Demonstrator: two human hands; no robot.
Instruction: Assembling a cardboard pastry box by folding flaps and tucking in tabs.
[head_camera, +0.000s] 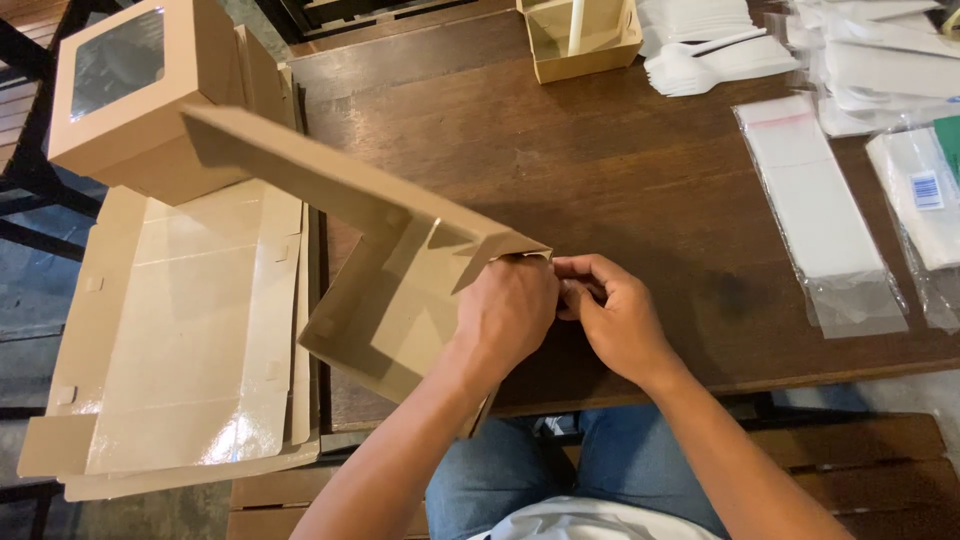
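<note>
Your left hand (505, 312) covers the corner of the cardboard box (400, 290) where you grip it, so the fold there is out of sight, and your right hand (612, 318) curls its fingertips behind that same corner. The small open box (585, 45) at the far edge of the desk (620, 190) is cut off by the top of the picture, as are the white plastic forks (700, 65) and the plastic bags (900, 60) at the right.
</note>
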